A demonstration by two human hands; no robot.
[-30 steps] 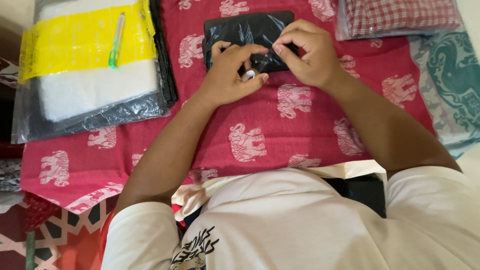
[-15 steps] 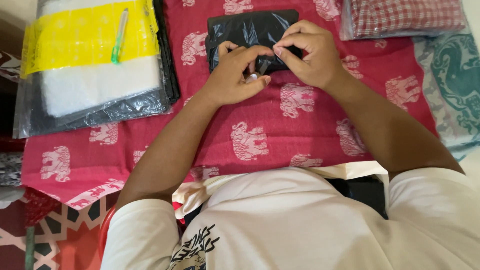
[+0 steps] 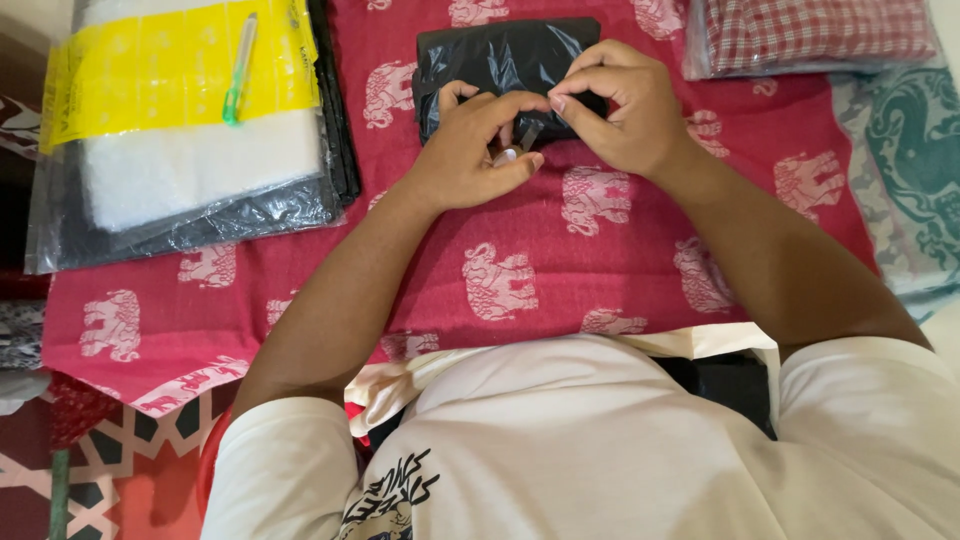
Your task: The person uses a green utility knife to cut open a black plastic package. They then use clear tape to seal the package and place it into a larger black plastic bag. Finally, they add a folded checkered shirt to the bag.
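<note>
Two hands (image 3: 470,150) (image 3: 620,105) work on a red elephant-print cloth (image 3: 560,270).

black packet (image 3: 505,60): dark folded cloth in glossy, crinkled clear plastic film; highlights run across its wrinkles; the left hand (image 3: 470,150) and right hand (image 3: 620,110) pinch its near edge
red spread (image 3: 600,250): woven cotton-like cloth, matt, printed with pale pink elephants; slightly rippled
yellow-banded bundle (image 3: 180,130): shiny transparent plastic bag over a white, fuzzy-looking fabric; smooth yellow paper or plastic band across it; black plastic layer beneath
green pen (image 3: 238,70): smooth plastic, part translucent
checked parcel (image 3: 815,35): red-and-white woven cloth under glossy clear film
teal fabric (image 3: 915,170): matt patterned cloth
shirt (image 3: 600,450): white soft matt knit
</note>
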